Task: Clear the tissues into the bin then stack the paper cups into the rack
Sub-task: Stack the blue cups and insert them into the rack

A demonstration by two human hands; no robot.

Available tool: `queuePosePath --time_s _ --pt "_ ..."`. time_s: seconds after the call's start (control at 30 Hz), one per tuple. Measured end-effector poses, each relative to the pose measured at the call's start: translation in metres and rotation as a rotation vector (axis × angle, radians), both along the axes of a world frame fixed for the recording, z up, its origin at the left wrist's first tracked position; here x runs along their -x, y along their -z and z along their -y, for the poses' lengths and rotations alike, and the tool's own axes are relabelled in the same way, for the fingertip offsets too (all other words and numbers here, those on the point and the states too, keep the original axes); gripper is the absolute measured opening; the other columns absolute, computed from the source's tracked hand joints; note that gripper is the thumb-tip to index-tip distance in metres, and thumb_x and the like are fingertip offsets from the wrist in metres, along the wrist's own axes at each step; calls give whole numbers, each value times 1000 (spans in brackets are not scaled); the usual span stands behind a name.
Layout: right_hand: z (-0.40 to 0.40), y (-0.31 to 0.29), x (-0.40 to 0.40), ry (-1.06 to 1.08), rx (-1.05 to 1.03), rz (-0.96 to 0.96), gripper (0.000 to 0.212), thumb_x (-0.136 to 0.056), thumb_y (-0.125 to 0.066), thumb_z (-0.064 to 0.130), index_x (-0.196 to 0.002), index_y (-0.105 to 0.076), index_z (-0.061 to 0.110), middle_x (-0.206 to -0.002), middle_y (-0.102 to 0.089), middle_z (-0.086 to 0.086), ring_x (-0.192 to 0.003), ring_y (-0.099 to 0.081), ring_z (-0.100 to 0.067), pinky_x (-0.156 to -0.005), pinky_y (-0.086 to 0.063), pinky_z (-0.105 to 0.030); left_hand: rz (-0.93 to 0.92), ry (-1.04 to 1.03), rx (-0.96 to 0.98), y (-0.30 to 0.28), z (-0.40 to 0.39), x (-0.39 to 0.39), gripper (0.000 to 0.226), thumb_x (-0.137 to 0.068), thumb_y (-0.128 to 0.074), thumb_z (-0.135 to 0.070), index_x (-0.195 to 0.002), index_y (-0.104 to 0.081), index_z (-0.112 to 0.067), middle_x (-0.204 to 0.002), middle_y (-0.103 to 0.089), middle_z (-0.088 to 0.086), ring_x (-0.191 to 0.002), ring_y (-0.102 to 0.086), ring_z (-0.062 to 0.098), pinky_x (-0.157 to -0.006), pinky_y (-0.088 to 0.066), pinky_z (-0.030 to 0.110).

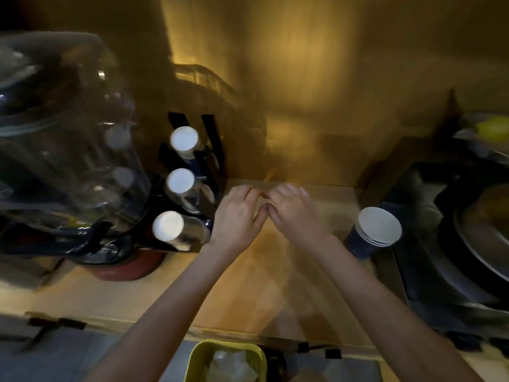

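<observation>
My left hand (239,213) and my right hand (292,208) lie side by side, palms down, on the wooden counter (261,285), thumbs touching. Neither hand holds anything that I can see. To the left stands a black rack (198,161) with three white-ended tubes of cups (180,180) lying in it. A nested stack of blue paper cups (371,232) stands on the counter to the right of my right hand. A yellow bin (228,359) with crumpled white tissues (234,365) inside sits below the counter's front edge.
A big clear water bottle on a dispenser (63,150) fills the left side. A dark sink with a round pan (468,235) is at the right. A wooden wall rises behind the counter. The picture is blurred by motion.
</observation>
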State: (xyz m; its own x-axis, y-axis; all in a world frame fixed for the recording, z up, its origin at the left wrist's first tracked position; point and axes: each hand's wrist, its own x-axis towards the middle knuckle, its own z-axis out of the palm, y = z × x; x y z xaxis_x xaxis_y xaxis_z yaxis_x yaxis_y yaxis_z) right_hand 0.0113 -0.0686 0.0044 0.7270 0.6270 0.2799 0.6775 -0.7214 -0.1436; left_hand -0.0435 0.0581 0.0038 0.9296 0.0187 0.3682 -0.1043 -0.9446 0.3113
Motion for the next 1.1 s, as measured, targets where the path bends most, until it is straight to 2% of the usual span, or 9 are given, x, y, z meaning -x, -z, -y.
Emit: queuePosePath --time_s 0.17,0.23,0.33,0.47,0.57,0.7,0.83,0.97,1.1 --pt "89 7 -14 258 0 -71 31 -93 -44 26 -117 -57 11 -114 -63 -10 -110 -53 -28 -92 -41 -39 -100 166 3 18 73 -45 42 -89 -36 -33 -116 -56 -10 -116 -64 12 -109 -58 31 -88 -50 39" --pt "122 16 -17 400 14 -83 32 -93 -44 28 -117 -55 11 -116 -62 -9 -111 -53 -26 -96 -42 -39 -210 231 -1 29 104 -61 41 -94 -38 -30 -130 -44 -11 -136 -51 10 -126 -44 27 -102 -39 40" --pt "162 34 -20 571 50 -128 40 -92 -43 29 -127 -45 10 -128 -55 -11 -120 -47 -25 -101 -40 -37 -304 302 -58 43 145 -78 47 -96 -35 -29 -139 -30 -12 -149 -35 8 -139 -28 22 -111 -27 37" --pt "190 51 -23 735 -120 -286 53 -92 -45 28 -138 -31 4 -140 -43 -17 -128 -38 -31 -105 -36 -41 -409 278 5 57 176 -90 47 -96 -33 -30 -138 -30 -7 -147 -36 12 -137 -29 25 -111 -27 39" --pt "198 65 -24 853 -265 -465 49 -93 -43 30 -134 -35 5 -134 -48 -19 -120 -48 -34 -99 -44 -45 -480 232 115 66 185 -96 43 -94 -38 -32 -128 -42 -6 -131 -51 17 -123 -43 32 -102 -37 42" --pt "199 69 -30 938 -627 -724 34 -89 -48 22 -118 -52 4 -120 -62 -21 -108 -58 -35 -95 -49 -45 -630 146 513 65 181 -103 39 -87 -54 -27 -121 -51 -6 -111 -66 17 -102 -60 31 -84 -45 32" --pt "189 62 -37 895 -795 -724 29 -88 -50 16 -115 -57 6 -110 -64 -15 -104 -59 -30 -87 -47 -36 -755 -49 868 54 163 -106 36 -91 -47 -31 -112 -58 -4 -88 -66 13 -69 -62 19 -56 -47 23" --pt "166 49 -41 773 -965 -684 28 -87 -52 15 -115 -57 13 -95 -61 -2 -97 -60 -23 -88 -50 -43 -992 -205 1319 48 123 -99 56 -87 -38 -57 -100 -59 -6 -77 -69 11 -64 -68 21 -60 -54 29" --pt "132 33 -36 495 -1061 -619 24 -86 -55 15 -99 -52 35 -83 -58 4 -81 -58 -12 -75 -51 -39 -1169 -116 1760 35 83 -89 88 -66 -44 -75 -110 -58 1 -90 -72 17 -78 -73 27 -63 -60 36"
